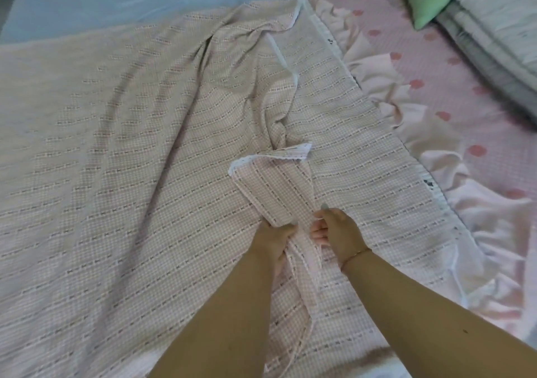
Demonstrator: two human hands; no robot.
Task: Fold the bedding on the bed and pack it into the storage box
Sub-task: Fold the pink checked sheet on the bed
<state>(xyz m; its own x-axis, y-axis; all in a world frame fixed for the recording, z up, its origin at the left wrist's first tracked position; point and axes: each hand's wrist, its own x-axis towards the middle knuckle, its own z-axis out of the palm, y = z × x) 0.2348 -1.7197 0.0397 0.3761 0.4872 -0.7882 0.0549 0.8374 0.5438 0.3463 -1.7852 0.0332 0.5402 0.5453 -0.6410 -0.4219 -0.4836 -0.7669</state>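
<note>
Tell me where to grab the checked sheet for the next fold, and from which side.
Grip the lace-trimmed corner of the checked sheet; it lies turned back on top, edges free, just beyond the left hand and right hand, which pinch the bunched strip below it. Probably come from the near side, fingers sliding under the trim, since the cloth beyond it is rumpled.

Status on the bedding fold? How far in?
Early. Done: nothing folded; the checked sheet lies spread and wrinkled. In hand: left hand and right hand each have a grip on its lace-trimmed corner, pulled across the middle. Left: all folds and packing; no storage box in view.
</note>
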